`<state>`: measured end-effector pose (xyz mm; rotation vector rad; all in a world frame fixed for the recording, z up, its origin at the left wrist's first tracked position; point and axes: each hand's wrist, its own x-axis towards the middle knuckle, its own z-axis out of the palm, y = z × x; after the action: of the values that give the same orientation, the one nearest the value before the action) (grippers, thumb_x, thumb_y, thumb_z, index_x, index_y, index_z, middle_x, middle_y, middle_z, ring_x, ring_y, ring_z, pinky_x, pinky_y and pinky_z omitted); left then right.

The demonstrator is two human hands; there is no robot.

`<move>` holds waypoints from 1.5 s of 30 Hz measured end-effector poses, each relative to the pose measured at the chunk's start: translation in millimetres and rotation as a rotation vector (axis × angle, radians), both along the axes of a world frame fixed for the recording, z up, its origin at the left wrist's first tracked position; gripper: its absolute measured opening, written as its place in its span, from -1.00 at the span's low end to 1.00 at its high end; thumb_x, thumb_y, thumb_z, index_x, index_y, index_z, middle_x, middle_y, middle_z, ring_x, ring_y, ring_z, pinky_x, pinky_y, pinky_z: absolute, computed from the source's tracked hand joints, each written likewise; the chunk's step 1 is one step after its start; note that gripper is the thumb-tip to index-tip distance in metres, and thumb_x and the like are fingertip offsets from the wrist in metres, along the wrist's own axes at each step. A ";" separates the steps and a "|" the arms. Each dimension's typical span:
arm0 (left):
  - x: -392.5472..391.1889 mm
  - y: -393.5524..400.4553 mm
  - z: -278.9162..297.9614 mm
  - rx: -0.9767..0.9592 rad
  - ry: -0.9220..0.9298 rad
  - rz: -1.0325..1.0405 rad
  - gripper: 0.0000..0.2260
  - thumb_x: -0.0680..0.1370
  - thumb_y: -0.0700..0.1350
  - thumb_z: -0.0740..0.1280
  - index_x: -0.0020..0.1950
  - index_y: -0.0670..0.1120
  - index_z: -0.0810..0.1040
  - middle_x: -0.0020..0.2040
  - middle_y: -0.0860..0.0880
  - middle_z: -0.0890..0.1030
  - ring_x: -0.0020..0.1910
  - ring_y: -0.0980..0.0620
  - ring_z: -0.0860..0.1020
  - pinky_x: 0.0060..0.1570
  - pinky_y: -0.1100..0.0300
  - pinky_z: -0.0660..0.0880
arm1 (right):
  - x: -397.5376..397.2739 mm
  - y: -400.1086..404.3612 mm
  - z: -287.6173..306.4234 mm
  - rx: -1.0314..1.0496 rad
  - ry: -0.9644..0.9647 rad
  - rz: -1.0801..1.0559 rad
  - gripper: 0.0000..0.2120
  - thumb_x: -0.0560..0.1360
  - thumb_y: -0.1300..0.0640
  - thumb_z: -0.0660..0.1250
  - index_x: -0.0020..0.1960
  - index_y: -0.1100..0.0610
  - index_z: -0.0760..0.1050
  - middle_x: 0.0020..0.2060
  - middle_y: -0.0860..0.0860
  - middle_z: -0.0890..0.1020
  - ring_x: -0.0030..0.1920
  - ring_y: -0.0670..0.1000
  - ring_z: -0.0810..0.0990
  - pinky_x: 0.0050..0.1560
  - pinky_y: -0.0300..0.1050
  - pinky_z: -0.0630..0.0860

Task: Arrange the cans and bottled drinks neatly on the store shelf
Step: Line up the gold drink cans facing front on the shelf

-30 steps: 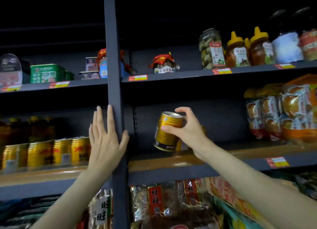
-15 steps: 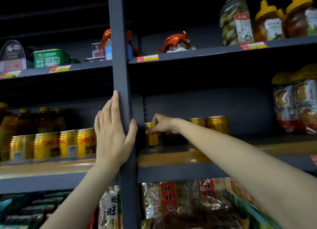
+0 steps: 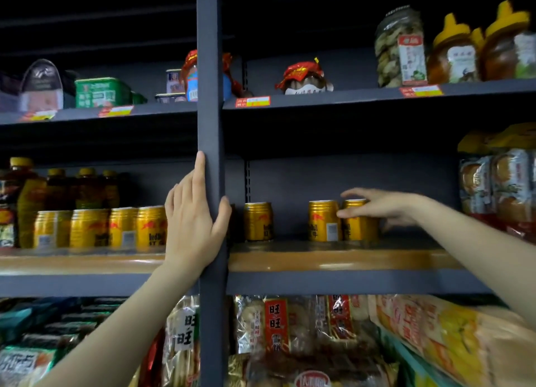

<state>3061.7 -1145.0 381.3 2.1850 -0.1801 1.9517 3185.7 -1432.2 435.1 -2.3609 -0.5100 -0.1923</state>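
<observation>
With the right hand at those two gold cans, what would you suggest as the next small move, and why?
Probably grip the rightmost can with the right hand and carry it left: a gap separates the lone can near the post from the touching pair, including the middle can.

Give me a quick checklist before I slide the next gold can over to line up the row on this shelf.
1. Right hand on the rightmost gold drink can: cannot tell, fingers curl around it.
2. Middle gold can upright: ok.
3. Gap to the lone gold can near the grey upright post: not ok, row uneven.
4. Left hand braced on post: ok.
5. Wooden shelf board free between cans: ok.
</observation>
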 end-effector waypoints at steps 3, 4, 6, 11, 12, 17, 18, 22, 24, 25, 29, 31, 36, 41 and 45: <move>0.6 0.4 -1.7 0.011 -0.009 -0.021 -0.37 0.53 0.11 0.05 0.54 -0.05 -0.04 0.39 -0.13 0.35 0.30 -0.03 0.28 0.30 0.07 0.16 | 10.0 6.7 -4.8 0.082 -0.001 0.039 -0.56 0.43 -0.03 0.43 0.24 -0.17 0.35 0.44 0.09 0.23 0.41 0.24 0.25 0.30 0.30 0.36; 0.8 0.1 -2.1 0.014 -0.009 -0.030 -0.37 0.53 0.11 0.05 0.54 -0.05 -0.04 0.39 -0.13 0.35 0.30 -0.02 0.27 0.29 0.10 0.15 | 10.9 9.7 -4.9 0.088 -0.006 0.057 -0.58 0.43 -0.01 0.44 0.22 -0.16 0.37 0.42 0.08 0.24 0.39 0.24 0.26 0.29 0.30 0.37; 0.4 -0.9 -2.6 0.007 -0.009 -0.050 -0.38 0.53 0.11 0.05 0.54 -0.02 -0.05 0.38 -0.13 0.36 0.30 0.00 0.26 0.27 0.13 0.14 | 13.3 16.4 -5.2 0.100 0.008 0.108 -0.59 0.42 0.02 0.46 0.19 -0.18 0.40 0.40 0.06 0.27 0.37 0.22 0.29 0.28 0.29 0.39; -0.1 -2.0 -4.3 0.006 -0.006 -0.064 -0.39 0.51 0.15 0.03 0.50 0.10 -0.14 0.40 -0.11 0.34 0.33 0.00 0.25 0.28 0.14 0.13 | 13.4 49.6 -5.9 0.029 -0.033 0.159 -0.45 0.41 0.00 0.47 0.34 -0.13 0.34 0.41 0.07 0.32 0.38 0.19 0.31 0.29 0.20 0.40; 0.1 -1.2 -4.4 0.004 -0.007 -0.059 -0.39 0.51 0.15 0.03 0.50 0.10 -0.14 0.40 -0.11 0.34 0.33 -0.01 0.26 0.28 0.15 0.12 | 12.4 57.2 -5.2 0.009 -0.055 0.151 -0.42 0.42 -0.01 0.46 0.38 -0.08 0.32 0.41 0.08 0.32 0.39 0.19 0.31 0.27 0.16 0.41; 1.9 -0.9 -3.7 -0.003 -0.024 -0.044 -0.39 0.52 0.13 0.04 0.52 0.07 -0.11 0.37 -0.10 0.37 0.30 0.03 0.25 0.27 0.16 0.11 | 9.8 85.5 0.1 -0.103 -0.157 0.101 -0.34 0.44 -0.07 0.43 0.45 0.04 0.27 0.43 0.10 0.30 0.40 0.16 0.30 0.29 0.06 0.38; 2.1 -1.3 -3.9 -0.005 -0.030 -0.039 -0.38 0.52 0.13 0.05 0.53 0.05 -0.09 0.37 -0.09 0.38 0.30 0.03 0.25 0.27 0.16 0.11 | 10.0 90.9 1.5 -0.149 -0.184 0.083 -0.34 0.45 -0.09 0.41 0.46 0.05 0.27 0.43 0.10 0.31 0.40 0.15 0.31 0.29 0.04 0.37; 2.6 -0.9 -3.8 -0.021 -0.038 -0.031 -0.37 0.52 0.13 0.06 0.55 0.00 -0.04 0.35 -0.09 0.40 0.29 0.02 0.27 0.28 0.11 0.14 | 12.7 111.4 1.0 -0.208 -0.199 0.079 -0.32 0.47 -0.09 0.38 0.50 0.08 0.22 0.46 0.11 0.29 0.43 0.17 0.28 0.34 0.05 0.35; 2.2 -0.1 -4.7 -0.023 -0.037 -0.033 -0.37 0.52 0.13 0.07 0.55 0.00 -0.02 0.34 -0.09 0.40 0.29 0.01 0.28 0.29 0.08 0.16 | 14.3 117.1 -0.3 -0.180 -0.175 0.108 -0.33 0.48 -0.05 0.39 0.50 0.04 0.21 0.48 0.12 0.25 0.45 0.19 0.25 0.35 0.10 0.33; 2.0 0.0 -4.7 -0.021 -0.039 -0.033 -0.37 0.52 0.13 0.07 0.55 -0.01 -0.02 0.33 -0.09 0.40 0.29 0.01 0.28 0.29 0.07 0.16 | 14.7 117.0 0.7 -0.146 -0.146 0.133 -0.35 0.48 -0.02 0.40 0.50 0.02 0.22 0.47 0.12 0.26 0.45 0.20 0.25 0.35 0.13 0.33; 1.3 -0.6 -5.6 -0.030 -0.026 -0.032 -0.37 0.52 0.12 0.08 0.55 -0.01 -0.02 0.32 -0.09 0.41 0.27 0.03 0.27 0.28 0.11 0.14 | 14.9 111.0 2.0 -0.131 -0.103 0.203 -0.32 0.47 0.07 0.42 0.50 -0.08 0.18 0.49 0.11 0.18 0.47 0.23 0.17 0.35 0.22 0.29; 0.9 -1.8 -5.2 -0.029 -0.019 -0.034 -0.37 0.52 0.12 0.08 0.55 -0.01 -0.02 0.31 -0.09 0.41 0.26 0.04 0.27 0.27 0.12 0.13 | 14.5 110.3 1.0 -0.295 -0.209 0.208 -0.30 0.49 0.08 0.40 0.51 -0.10 0.14 0.48 0.12 0.13 0.47 0.23 0.15 0.39 0.16 0.26; 0.3 -2.4 -5.2 -0.038 -0.006 -0.075 -0.37 0.51 0.15 0.05 0.54 0.05 -0.06 0.34 -0.08 0.39 0.28 0.05 0.24 0.28 0.10 0.13 | 7.3 103.9 3.6 -0.251 -0.224 0.316 -0.48 0.52 0.07 0.36 0.42 -0.03 0.26 0.42 0.07 0.26 0.40 0.15 0.26 0.29 0.07 0.35; 0.3 -2.3 -5.6 -0.035 -0.007 -0.108 -0.39 0.50 0.17 0.04 0.49 0.16 -0.13 0.37 -0.07 0.36 0.29 0.06 0.22 0.28 0.09 0.13 | 1.6 111.7 0.6 -0.193 -0.249 0.385 -0.54 0.50 0.07 0.39 0.36 -0.03 0.33 0.39 0.04 0.31 0.38 0.12 0.29 0.27 0.06 0.38; 0.4 -3.1 -5.9 -0.042 -0.015 -0.109 -0.39 0.49 0.18 0.04 0.49 0.16 -0.13 0.37 -0.08 0.37 0.30 0.02 0.24 0.29 0.07 0.14 | -2.6 137.2 -6.4 -0.101 -0.322 0.268 -0.54 0.48 0.01 0.40 0.33 0.00 0.37 0.39 0.05 0.34 0.38 0.12 0.30 0.27 0.05 0.37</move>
<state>3062.1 -1148.0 375.3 2.0885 -0.2528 1.8960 3183.1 -1295.1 428.7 -2.3385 -1.0042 -0.4344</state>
